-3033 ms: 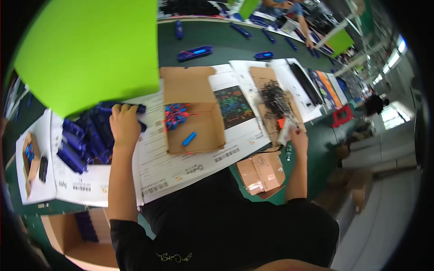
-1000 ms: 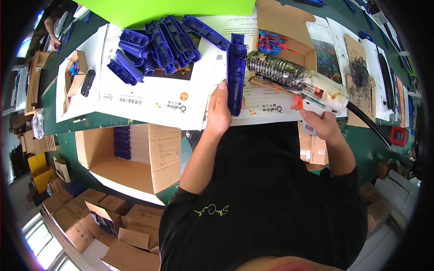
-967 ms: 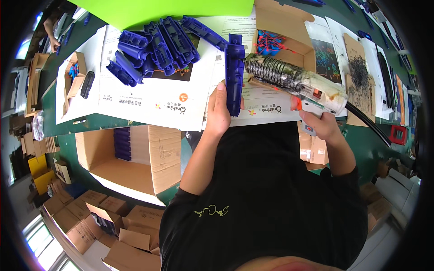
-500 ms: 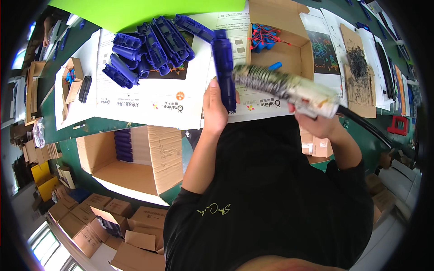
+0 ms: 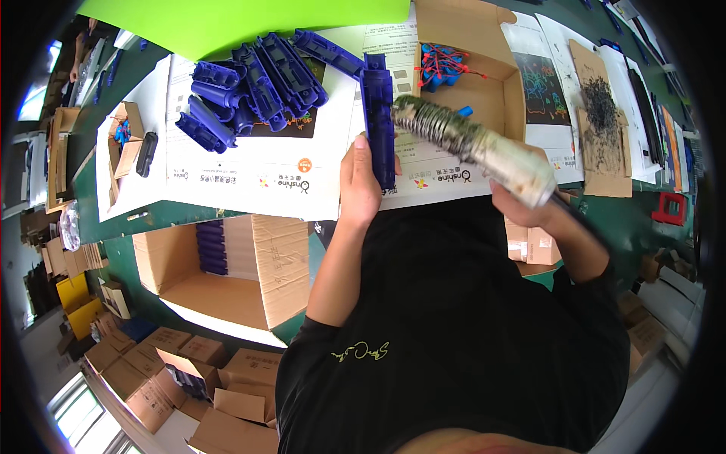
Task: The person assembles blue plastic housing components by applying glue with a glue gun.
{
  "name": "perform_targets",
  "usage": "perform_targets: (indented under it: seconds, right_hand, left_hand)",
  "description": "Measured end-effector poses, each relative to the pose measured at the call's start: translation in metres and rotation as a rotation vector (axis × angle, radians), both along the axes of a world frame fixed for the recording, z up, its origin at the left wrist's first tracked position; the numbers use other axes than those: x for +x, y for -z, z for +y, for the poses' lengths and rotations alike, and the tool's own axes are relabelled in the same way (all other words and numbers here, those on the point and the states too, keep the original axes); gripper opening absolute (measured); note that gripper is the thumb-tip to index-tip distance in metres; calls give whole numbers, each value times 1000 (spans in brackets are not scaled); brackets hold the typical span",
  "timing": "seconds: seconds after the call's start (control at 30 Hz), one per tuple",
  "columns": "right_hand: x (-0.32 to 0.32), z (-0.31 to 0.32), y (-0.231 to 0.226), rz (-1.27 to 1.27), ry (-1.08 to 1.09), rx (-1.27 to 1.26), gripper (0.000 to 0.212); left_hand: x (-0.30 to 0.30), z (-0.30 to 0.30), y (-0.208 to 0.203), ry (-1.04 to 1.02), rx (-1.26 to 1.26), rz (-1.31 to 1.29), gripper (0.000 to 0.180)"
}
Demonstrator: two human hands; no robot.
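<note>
My left hand (image 5: 359, 183) is closed around the lower part of a dark blue plastic shell half (image 5: 378, 113), which stands lengthwise with its hollow side up. In my right hand (image 5: 520, 203) is a corded tool (image 5: 473, 144) with a ribbed, dark-stained barrel and a dirty whitish body, slightly blurred. Its tip lies right beside the shell's right edge; whether they touch I cannot tell. More blue shell halves (image 5: 261, 83) lie heaped on the printed white sheets (image 5: 249, 198) to the left. The fingers of my right hand are partly hidden under the tool.
Beyond the tool, an open cardboard box (image 5: 491, 87) holds blue parts with red wires (image 5: 442, 64). A black-stained cardboard piece (image 5: 601, 113) lies at right. Below the table's left edge stands a carton (image 5: 280, 265) with stacked blue shells (image 5: 212, 248). A bright green sheet (image 5: 242, 23) covers the far side.
The tool's rear end has swung slightly left and down with my right hand, and its tip remains beside the shell. My left hand still holds the shell.
</note>
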State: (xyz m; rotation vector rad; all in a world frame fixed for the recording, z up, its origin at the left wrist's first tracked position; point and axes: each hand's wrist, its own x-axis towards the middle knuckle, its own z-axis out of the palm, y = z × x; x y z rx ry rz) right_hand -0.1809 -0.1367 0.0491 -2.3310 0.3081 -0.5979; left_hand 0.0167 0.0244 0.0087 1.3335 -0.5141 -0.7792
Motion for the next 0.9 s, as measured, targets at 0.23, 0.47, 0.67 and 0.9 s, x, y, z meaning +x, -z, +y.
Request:
perform_targets:
  seconds: [0.23,0.47,0.67,0.9]
  right_hand:
    - [16,10,-36,127,-57,265,32]
    - [14,4,-40,107,-27,190,33]
    - [12,5,-47,158,18,431,32]
    - [-4,-13,-45,-248,73,988,54]
  left_hand:
    - [0,-1,-1,5,20,-26,57]
    - [-4,0,-2,22,24,-73,56]
    - [-1,1,-1,39,18,-45,57]
    - [11,13,7,67,-268,458,59]
